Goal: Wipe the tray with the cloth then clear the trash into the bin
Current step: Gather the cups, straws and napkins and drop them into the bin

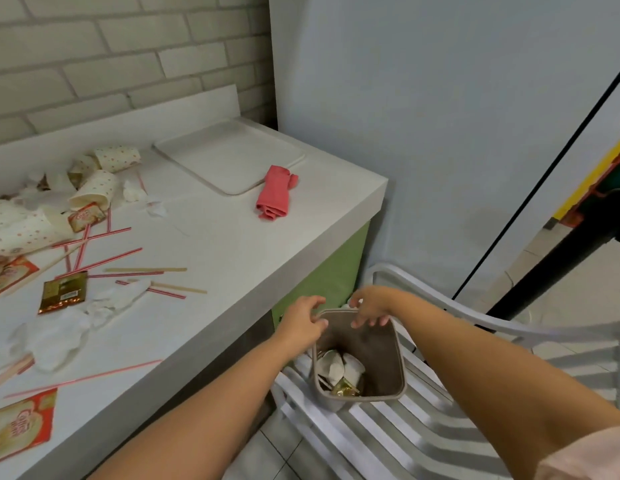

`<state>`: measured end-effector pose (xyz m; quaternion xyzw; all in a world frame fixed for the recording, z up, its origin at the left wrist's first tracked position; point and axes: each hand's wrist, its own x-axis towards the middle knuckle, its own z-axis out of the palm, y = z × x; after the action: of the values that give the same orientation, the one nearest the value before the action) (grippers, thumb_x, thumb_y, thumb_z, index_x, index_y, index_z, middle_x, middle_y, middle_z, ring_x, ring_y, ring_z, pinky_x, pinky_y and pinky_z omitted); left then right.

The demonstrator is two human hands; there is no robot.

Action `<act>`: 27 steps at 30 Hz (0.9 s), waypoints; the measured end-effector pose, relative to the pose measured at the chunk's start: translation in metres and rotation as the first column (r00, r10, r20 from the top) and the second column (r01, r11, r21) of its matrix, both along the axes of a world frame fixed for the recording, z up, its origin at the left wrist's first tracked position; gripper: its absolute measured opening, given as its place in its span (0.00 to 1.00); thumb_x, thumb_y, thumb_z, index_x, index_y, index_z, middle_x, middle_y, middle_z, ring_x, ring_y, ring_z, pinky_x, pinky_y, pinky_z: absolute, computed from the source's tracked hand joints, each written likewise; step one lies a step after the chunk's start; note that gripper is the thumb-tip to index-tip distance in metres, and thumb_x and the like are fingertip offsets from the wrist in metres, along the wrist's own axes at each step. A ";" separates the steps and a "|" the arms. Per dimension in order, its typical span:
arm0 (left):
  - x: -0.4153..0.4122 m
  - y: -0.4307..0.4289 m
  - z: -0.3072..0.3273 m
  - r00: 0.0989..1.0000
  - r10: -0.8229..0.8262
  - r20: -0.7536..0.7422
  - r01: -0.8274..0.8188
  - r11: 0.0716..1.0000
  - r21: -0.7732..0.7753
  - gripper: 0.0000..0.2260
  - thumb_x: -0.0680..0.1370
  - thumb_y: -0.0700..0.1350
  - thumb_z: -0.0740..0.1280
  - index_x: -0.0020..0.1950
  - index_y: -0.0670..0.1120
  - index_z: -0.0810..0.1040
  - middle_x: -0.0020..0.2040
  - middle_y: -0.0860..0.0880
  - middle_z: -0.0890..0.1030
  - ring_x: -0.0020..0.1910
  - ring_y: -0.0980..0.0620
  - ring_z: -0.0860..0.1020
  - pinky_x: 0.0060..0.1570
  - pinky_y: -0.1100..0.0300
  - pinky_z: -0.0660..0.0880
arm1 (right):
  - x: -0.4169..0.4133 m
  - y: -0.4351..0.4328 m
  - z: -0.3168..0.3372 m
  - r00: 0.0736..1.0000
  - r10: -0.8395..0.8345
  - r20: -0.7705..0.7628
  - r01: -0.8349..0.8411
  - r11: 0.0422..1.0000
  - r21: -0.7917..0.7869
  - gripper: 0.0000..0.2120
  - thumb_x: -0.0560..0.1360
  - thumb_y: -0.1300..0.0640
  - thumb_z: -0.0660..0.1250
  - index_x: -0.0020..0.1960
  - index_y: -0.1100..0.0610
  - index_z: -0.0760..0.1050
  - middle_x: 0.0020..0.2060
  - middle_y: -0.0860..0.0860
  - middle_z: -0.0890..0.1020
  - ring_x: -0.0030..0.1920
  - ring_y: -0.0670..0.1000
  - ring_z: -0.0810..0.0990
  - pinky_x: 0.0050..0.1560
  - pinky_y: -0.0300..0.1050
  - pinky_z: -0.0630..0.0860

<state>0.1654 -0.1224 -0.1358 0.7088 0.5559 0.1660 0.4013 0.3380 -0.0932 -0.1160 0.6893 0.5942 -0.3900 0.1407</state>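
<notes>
A white tray (225, 157) lies at the counter's far right corner. A folded pink cloth (274, 192) rests beside its near edge. A grey-brown bin (370, 344) stands on a slatted white chair, with crumpled cups and a gold wrapper inside. My left hand (303, 320) hovers over the bin's left rim, fingers curled and apart. My right hand (370, 306) hangs over the far rim with its fingers spread, holding nothing. Paper cups (94, 188), striped straws (107, 261), tissues (59, 334) and sachets (63, 292) litter the counter's left side.
The white counter (253, 258) meets a brick wall behind and a pale wall at right. The white slatted chair (440, 417) sits against the green cabinet front (329, 271). A black pole (550, 268) slants across the floor at right.
</notes>
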 end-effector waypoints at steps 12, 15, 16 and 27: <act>-0.087 0.013 0.052 0.959 0.242 0.151 -0.285 0.843 0.457 0.05 0.76 0.40 0.66 0.44 0.42 0.81 0.41 0.50 0.79 0.36 0.61 0.73 0.37 0.75 0.67 | -0.114 0.043 0.076 0.927 0.374 -0.011 -0.365 0.911 0.193 0.06 0.75 0.56 0.66 0.44 0.59 0.75 0.27 0.52 0.75 0.25 0.49 0.69 0.28 0.39 0.64; -0.121 0.010 0.063 0.954 0.289 0.076 -0.289 0.830 0.478 0.08 0.78 0.45 0.65 0.46 0.42 0.81 0.41 0.50 0.78 0.37 0.59 0.72 0.37 0.73 0.66 | -0.145 0.049 0.087 0.904 0.426 -0.040 -0.397 0.869 0.297 0.06 0.75 0.56 0.66 0.46 0.60 0.78 0.28 0.51 0.76 0.26 0.47 0.70 0.29 0.37 0.66; -0.133 0.009 0.066 0.953 0.300 0.041 -0.283 0.831 0.479 0.09 0.78 0.46 0.64 0.46 0.43 0.81 0.41 0.50 0.78 0.37 0.59 0.72 0.38 0.72 0.65 | -0.155 0.050 0.089 0.899 0.434 -0.057 -0.393 0.858 0.331 0.07 0.75 0.56 0.66 0.47 0.61 0.79 0.29 0.51 0.76 0.27 0.47 0.71 0.29 0.36 0.66; -0.255 -0.014 0.105 0.921 0.285 -0.264 -0.204 0.933 0.297 0.05 0.76 0.45 0.68 0.48 0.45 0.82 0.43 0.52 0.76 0.39 0.59 0.71 0.38 0.68 0.68 | -0.260 0.059 0.071 0.837 0.547 0.003 -0.461 0.703 0.542 0.18 0.75 0.55 0.66 0.61 0.62 0.74 0.59 0.56 0.74 0.56 0.55 0.75 0.54 0.45 0.72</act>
<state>-0.0892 -0.1363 -0.0308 0.6972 0.6684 0.1773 0.1892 0.0777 -0.0347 -0.0451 0.4781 0.8519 -0.2136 0.0022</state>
